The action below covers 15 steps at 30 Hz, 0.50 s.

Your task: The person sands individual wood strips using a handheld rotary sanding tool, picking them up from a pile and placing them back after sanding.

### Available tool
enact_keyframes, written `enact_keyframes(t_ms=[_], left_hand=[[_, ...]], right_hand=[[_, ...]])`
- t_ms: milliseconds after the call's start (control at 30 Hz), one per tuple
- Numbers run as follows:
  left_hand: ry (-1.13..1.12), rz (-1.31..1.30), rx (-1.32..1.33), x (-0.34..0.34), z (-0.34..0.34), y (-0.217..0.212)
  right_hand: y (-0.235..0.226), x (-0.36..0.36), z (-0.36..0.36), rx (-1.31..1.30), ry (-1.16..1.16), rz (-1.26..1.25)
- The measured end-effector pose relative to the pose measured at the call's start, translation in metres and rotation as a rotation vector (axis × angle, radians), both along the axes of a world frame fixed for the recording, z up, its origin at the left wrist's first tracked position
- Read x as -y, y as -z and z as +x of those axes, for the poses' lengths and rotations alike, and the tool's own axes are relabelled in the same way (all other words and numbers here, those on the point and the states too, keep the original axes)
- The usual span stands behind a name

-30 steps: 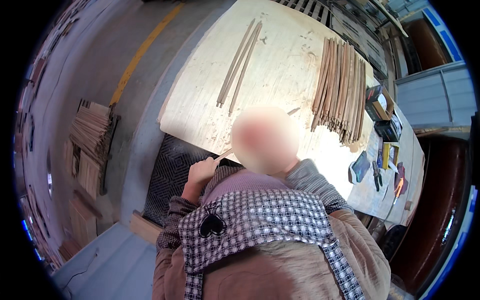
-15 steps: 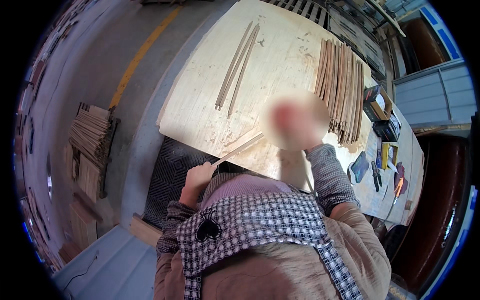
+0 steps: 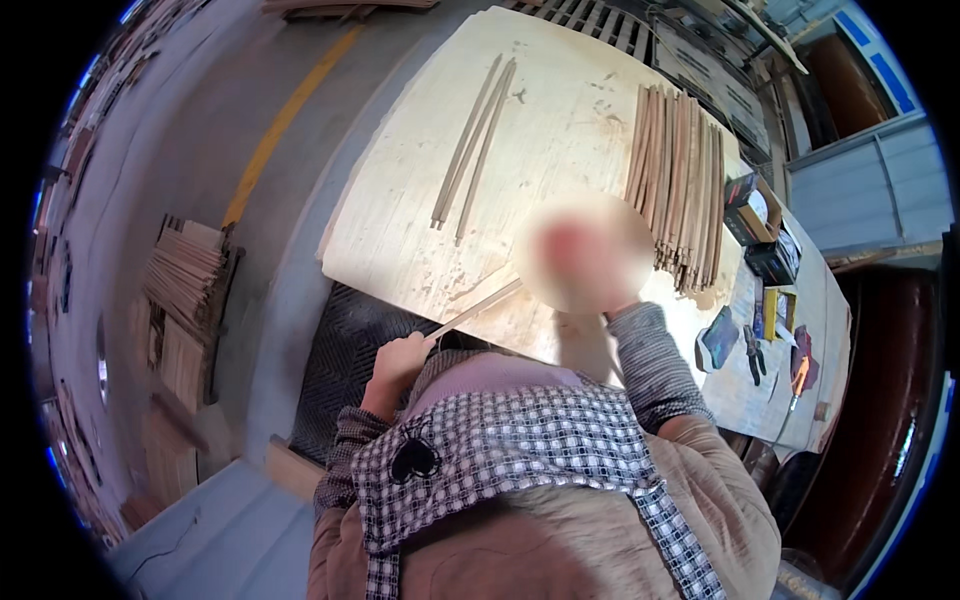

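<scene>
My left hand [image 3: 400, 360] is closed around the near end of a slim, light wooden strip [image 3: 475, 308] at the table's front edge. From there the strip slants up to the right, over the tabletop. Its far end runs into a round blurred patch that covers most of my right hand [image 3: 612, 290]. Something reddish shows through the blur, but the right fingers and what they hold cannot be made out. Beyond my hands, several thin brown wooden sticks [image 3: 470, 145] lie lengthwise on the pale wooden table [image 3: 400, 180].
A row of brown sticks [image 3: 680, 185] lies at the table's right. Beside it are open boxes [image 3: 752, 208], a yellow box [image 3: 778, 312], pliers [image 3: 753, 353], a dark pad [image 3: 716, 338] and an orange-handled tool [image 3: 800, 375]. A stack of wood strips [image 3: 185, 265] stands on the left floor.
The view has shifted slightly, so the table sits a little lower in it. Both hands keep nearly the same place, and the left still grips the strip.
</scene>
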<state>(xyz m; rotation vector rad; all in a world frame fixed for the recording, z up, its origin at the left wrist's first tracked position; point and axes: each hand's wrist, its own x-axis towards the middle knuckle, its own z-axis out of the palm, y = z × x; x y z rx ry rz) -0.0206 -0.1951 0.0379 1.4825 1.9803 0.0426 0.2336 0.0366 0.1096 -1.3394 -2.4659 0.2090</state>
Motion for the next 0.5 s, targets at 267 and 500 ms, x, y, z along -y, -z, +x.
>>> enact_keyframes(t_ms=[267,500], left_hand=[[-0.048,0.012,0.218,-0.008,-0.002,0.015],[-0.129,-0.054,0.299,-0.012,-0.003,0.011]], right_hand=[[0.026,0.042,-0.012,-0.194,-0.158,-0.258],[0.015,0.096,-0.054,-0.217,-0.355,-0.367]])
